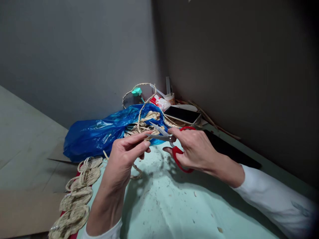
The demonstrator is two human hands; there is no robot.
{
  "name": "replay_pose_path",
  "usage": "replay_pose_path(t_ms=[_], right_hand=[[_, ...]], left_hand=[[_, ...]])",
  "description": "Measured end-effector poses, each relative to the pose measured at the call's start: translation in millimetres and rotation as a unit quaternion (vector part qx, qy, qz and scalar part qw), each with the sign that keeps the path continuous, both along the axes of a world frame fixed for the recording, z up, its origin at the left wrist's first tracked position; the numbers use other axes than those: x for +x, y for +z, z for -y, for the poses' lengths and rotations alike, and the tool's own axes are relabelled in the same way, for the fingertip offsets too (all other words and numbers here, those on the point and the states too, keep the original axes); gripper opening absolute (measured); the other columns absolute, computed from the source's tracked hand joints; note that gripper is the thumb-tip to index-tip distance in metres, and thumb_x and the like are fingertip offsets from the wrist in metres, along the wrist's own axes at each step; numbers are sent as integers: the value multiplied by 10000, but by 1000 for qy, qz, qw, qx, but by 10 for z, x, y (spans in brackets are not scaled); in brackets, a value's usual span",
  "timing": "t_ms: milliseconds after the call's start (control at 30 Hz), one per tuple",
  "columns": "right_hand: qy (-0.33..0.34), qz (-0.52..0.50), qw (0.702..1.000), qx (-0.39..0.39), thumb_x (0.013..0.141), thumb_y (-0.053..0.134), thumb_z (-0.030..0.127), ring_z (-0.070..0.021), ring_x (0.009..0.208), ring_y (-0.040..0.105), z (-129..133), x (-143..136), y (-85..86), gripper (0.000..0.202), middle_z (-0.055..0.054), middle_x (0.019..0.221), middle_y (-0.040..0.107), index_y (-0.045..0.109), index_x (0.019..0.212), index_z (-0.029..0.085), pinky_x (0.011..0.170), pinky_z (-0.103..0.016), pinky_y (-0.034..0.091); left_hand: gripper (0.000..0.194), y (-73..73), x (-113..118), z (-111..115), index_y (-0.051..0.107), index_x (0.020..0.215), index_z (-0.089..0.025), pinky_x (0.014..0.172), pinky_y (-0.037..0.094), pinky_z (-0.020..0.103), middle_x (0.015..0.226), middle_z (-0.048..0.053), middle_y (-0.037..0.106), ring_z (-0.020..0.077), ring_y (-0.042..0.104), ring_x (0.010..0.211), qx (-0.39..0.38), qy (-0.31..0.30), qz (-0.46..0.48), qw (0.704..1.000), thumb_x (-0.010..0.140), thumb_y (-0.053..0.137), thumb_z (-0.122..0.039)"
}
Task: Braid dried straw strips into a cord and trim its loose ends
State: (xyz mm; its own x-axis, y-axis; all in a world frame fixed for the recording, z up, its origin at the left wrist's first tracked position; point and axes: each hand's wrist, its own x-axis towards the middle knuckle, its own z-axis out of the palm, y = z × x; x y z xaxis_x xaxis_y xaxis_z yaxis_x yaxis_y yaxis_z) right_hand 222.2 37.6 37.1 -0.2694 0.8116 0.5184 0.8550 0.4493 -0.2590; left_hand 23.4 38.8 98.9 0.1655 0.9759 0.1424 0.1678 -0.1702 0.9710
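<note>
My right hand (196,147) grips a pair of scissors (160,136) by its red handles, with the blades spread apart. Their tips reach the fingertips of my left hand (128,152), which is closed in a pinch. A braided straw cord (141,114) loops up behind and runs down to my left hand. Part of it curls out below the palm; the pinched end is hidden by my fingers. Just behind both hands lies a blue plastic bag (96,134), its mouth full of pale straw strands (152,116).
Coiled straw pieces (77,196) line the left edge of the pale green tabletop (164,202), which carries small scraps. A phone (183,114), a cup with tools (170,98) and a dark flat object (229,149) sit along the right wall.
</note>
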Motion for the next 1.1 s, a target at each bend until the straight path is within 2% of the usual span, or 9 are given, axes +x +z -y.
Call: replay_pose_path(t_ms=[200,367,533,600,700,767,833,967,1100], right_hand=[[-13,49,999,14,700,496,207,-170,544,532,-12,22,-51,224,-33,647,642,587,903,181,513,-285,155],[12,51,998,20,711,438,140,-147,481,468,-44,39,-110,231,-40,616,609,570,900,153,501,-287,158],[75,-131,987,-53,822,465,175,-142,526,513,-99,39,-112,119,-37,644,603,545,908,155,505,-251,297],[88,-304,939,-131,898,483,302,-133,501,539,-140,41,-89,142,-22,655,617,534,936,175,478,-235,356],[125,-552,778,-271,899,541,444,-143,539,627,-203,43,-55,292,-26,759,661,506,1060,203,434,-220,440],[157,-641,675,-329,854,635,408,-154,635,678,-228,36,-40,341,-36,822,672,505,1089,198,508,-232,526],[175,-688,612,-349,797,721,315,-151,716,695,-231,24,-26,354,-45,854,680,528,1061,180,637,-249,574],[190,-755,533,-331,693,796,203,-127,759,681,-183,29,61,380,-20,840,681,549,981,179,670,-213,562],[212,-767,545,-264,656,794,146,-92,702,627,-101,93,221,413,30,796,641,554,987,203,601,-179,514]], left_hand=[[240,-18,-14,-9,787,951,-263,472,401,159,835,20,741,73,540,603,29,-2,-29,999,731,746,-175],[225,-36,-34,-25,789,932,-280,480,407,156,856,13,740,71,552,616,40,-1,-34,999,738,744,-175],[223,-20,-20,-24,792,928,-266,498,415,156,817,15,735,76,562,622,15,-26,-14,999,736,741,-164],[223,-15,-15,-26,791,932,-263,506,418,158,764,8,725,76,559,607,1,-45,-5,999,739,739,-165],[226,-2,-12,-20,784,962,-258,549,446,179,709,0,713,78,560,577,-17,-66,-11,998,755,729,-187],[211,18,-9,-4,784,955,-233,603,468,201,701,7,714,93,586,598,-18,-82,-39,996,758,722,-189],[180,47,-3,20,787,919,-202,628,470,211,679,13,707,106,600,617,-11,-99,-83,992,754,718,-178],[156,93,10,51,779,898,-178,552,448,213,765,33,724,102,566,577,8,-116,-155,981,772,690,-204],[172,94,7,30,776,912,-189,542,447,213,792,34,731,110,569,593,30,-101,-184,977,779,692,-258]])
